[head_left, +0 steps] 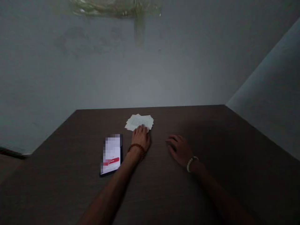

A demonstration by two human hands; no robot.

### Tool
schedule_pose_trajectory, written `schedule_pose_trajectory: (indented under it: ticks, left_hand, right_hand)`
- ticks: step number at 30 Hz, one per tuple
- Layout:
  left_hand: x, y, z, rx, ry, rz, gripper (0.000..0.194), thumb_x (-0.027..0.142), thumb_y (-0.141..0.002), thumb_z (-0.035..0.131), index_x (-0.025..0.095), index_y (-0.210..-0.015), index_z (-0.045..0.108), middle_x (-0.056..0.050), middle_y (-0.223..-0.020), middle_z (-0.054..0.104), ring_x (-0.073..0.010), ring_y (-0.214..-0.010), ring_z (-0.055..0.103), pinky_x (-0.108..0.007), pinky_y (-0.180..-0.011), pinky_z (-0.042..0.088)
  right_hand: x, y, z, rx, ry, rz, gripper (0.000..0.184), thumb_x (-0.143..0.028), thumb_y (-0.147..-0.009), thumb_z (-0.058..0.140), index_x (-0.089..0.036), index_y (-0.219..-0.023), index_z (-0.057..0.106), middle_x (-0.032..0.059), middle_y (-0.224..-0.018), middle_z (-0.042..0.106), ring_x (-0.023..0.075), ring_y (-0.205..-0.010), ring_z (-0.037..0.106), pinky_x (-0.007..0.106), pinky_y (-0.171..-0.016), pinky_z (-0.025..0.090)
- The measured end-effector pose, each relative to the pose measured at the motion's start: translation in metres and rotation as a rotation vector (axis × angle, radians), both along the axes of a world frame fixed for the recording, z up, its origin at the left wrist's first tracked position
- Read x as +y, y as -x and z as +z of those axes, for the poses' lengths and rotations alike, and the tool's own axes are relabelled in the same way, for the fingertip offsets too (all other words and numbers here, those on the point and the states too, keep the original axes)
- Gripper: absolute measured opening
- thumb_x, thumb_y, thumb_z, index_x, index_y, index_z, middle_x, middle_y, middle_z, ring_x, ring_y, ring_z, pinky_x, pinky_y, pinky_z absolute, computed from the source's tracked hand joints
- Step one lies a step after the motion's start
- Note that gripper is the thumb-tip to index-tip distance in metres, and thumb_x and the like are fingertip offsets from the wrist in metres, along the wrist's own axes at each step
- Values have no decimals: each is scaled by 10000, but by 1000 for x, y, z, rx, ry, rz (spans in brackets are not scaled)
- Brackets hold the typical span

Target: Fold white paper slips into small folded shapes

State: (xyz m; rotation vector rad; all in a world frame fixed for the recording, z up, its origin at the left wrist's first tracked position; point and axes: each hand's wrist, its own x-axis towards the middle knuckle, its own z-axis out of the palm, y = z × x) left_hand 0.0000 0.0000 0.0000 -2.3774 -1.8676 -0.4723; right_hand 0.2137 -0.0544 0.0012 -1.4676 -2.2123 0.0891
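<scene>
A loose pile of white paper slips (pixel 139 121), with faint print on the top one, lies on the dark brown table toward its back. My left hand (pixel 141 136) rests at the pile's near edge, palm down, its fingertips on the paper and its fingers stretched out. Around that wrist is a brown bead bracelet. My right hand (pixel 180 149) is on the table to the right, apart from the slips, with its fingers loosely bent and spread and nothing in them. It wears a pale bead bracelet (pixel 192 163).
Left of my left forearm, a tablet (pixel 112 153) with a lit, partly blurred screen lies on the table (pixel 154 187). A grey wall (pixel 150 72) rises behind the table's back edge, and another wall (pixel 276 93) slants along the right side.
</scene>
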Motion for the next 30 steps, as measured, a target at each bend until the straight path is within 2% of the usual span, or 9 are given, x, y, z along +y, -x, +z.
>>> schedule_pose_trajectory:
  ticks: [17,24,30]
  left_hand:
    - [1,-3,-7,-21,-72,-9,302,219,-869,451,131,-1149,522,-149,-1293,516,-285,-1219,436,-448,-1034,311]
    - [-2,-4,-2,-30,-79,-16,259,231,-875,456,134,-1104,532,-145,-1201,546,-271,-1137,474,-424,-991,333]
    - [-4,-4,3,-20,-73,5,234,304,-904,450,145,-1025,573,-130,-1100,583,-277,-1062,502,-414,-934,365]
  right_hand:
    - [1,-4,-6,18,-8,17,220,-189,-873,495,-214,-1049,625,81,-1148,579,246,-1076,493,424,-945,400]
    - [1,-4,-8,14,-13,9,225,-198,-872,493,-219,-1056,621,83,-1157,577,251,-1081,492,432,-931,409]
    - [2,-6,-10,8,-20,7,227,-203,-869,499,-227,-1060,619,79,-1153,580,245,-1086,494,427,-930,411]
